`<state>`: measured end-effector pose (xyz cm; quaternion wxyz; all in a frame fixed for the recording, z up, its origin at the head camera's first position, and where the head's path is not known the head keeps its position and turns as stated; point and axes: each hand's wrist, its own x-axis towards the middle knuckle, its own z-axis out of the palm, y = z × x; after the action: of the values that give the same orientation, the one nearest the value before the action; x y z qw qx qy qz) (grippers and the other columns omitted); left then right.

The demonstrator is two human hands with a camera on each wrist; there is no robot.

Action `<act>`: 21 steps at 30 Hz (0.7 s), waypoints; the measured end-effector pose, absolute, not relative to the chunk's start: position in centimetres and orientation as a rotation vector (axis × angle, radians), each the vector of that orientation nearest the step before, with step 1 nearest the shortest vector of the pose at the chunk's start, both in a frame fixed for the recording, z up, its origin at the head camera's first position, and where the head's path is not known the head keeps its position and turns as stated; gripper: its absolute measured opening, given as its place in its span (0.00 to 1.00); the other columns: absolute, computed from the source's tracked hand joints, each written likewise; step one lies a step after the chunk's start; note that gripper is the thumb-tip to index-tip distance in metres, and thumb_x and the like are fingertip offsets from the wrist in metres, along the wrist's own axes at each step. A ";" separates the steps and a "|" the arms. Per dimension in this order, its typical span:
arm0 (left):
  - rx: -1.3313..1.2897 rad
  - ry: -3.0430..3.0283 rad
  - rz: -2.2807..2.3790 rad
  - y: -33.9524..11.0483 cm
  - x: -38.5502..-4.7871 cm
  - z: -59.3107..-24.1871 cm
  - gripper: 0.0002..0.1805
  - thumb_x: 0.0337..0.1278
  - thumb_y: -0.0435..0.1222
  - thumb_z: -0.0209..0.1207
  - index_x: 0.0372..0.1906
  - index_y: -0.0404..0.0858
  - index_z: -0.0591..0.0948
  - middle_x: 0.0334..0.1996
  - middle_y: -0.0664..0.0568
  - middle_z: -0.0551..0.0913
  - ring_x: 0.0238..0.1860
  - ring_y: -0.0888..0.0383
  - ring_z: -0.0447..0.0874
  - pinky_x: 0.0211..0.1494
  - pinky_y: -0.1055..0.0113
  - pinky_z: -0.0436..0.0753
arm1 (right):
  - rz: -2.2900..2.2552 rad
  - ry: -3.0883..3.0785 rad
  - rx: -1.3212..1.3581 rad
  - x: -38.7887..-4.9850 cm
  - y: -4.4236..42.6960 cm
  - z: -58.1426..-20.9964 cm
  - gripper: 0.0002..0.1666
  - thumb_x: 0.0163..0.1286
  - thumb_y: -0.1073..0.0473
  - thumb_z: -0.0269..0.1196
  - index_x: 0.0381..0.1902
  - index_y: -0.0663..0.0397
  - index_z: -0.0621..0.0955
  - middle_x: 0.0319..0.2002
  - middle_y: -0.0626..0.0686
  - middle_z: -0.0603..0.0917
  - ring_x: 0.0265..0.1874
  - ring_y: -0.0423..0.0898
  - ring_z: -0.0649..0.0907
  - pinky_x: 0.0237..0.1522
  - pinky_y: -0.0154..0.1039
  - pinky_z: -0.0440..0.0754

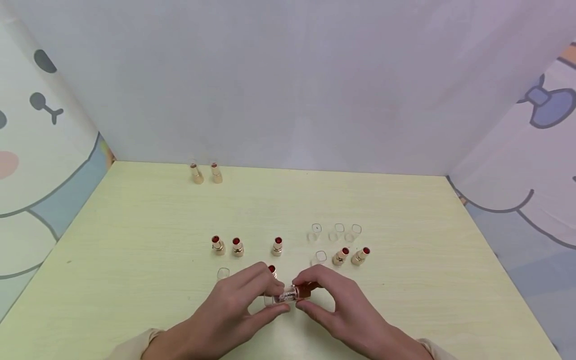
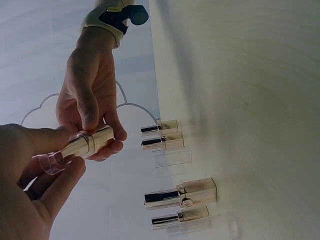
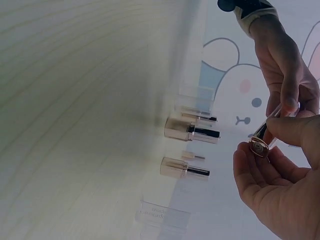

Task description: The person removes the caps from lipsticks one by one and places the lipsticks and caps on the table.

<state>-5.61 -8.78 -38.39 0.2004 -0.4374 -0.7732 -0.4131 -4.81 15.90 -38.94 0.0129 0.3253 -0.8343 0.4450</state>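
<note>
In the head view, my left hand point(image 1: 234, 302) and right hand point(image 1: 342, 300) meet low in the middle over a lipstick tube point(image 1: 291, 294). Fingers and thumb of the left hand pinch its clear cap point(image 2: 49, 164), which surrounds the dark upper part. The right hand grips the gold base point(image 2: 102, 136); its bottom end faces the camera in the right wrist view. Just behind the left fingers stands an uncapped lipstick point(image 1: 272, 270), partly hidden. Beside the left hand is a loose clear cap point(image 1: 223, 273). Whether the held cap is fully seated I cannot tell.
Uncapped gold lipsticks with red tops stand mid-table, at left point(image 1: 238, 248) and right point(image 1: 340, 257). Several clear caps point(image 1: 336, 233) stand right of centre. Two lipsticks point(image 1: 216, 173) with clear caps stand at the back left, near the pale curtain point(image 1: 292, 90).
</note>
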 end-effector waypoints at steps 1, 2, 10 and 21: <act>-1.214 -2.163 -1.147 -8.8 -5.6 -38.4 0.14 0.56 0.36 0.76 0.39 0.44 0.80 0.37 0.60 0.81 0.36 0.72 0.84 0.43 0.86 0.82 | 1.389 -2.604 1.005 -4.8 15.9 -39.0 0.23 0.68 0.63 0.73 0.55 0.38 0.79 0.44 0.34 0.84 0.45 0.32 0.85 0.50 0.35 0.88; -1.206 -2.164 -1.140 -8.8 -5.6 -38.4 0.14 0.56 0.37 0.76 0.39 0.44 0.80 0.36 0.61 0.81 0.35 0.72 0.84 0.42 0.86 0.81 | 1.393 -2.608 0.996 -4.8 16.0 -39.0 0.23 0.67 0.63 0.73 0.55 0.38 0.79 0.44 0.33 0.84 0.45 0.32 0.85 0.50 0.34 0.88; -1.187 -2.166 -1.137 -8.9 -5.5 -38.5 0.12 0.59 0.39 0.74 0.38 0.45 0.80 0.32 0.62 0.78 0.32 0.74 0.78 0.39 0.89 0.77 | 1.412 -2.575 1.021 -4.8 16.2 -39.2 0.20 0.68 0.62 0.73 0.53 0.37 0.80 0.44 0.35 0.85 0.43 0.32 0.85 0.48 0.35 0.89; -1.273 -2.164 -1.232 -9.3 -5.7 -38.4 0.14 0.56 0.37 0.76 0.40 0.46 0.79 0.33 0.62 0.77 0.33 0.73 0.76 0.39 0.91 0.74 | 1.442 -2.579 1.092 -4.7 16.4 -39.1 0.21 0.66 0.64 0.73 0.51 0.38 0.80 0.44 0.37 0.85 0.43 0.32 0.85 0.50 0.33 0.88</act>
<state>-5.67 -9.34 -38.39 0.1717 -0.4485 -0.7622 -0.4340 -4.72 16.36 -39.14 -0.0041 0.3466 -0.8187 0.4579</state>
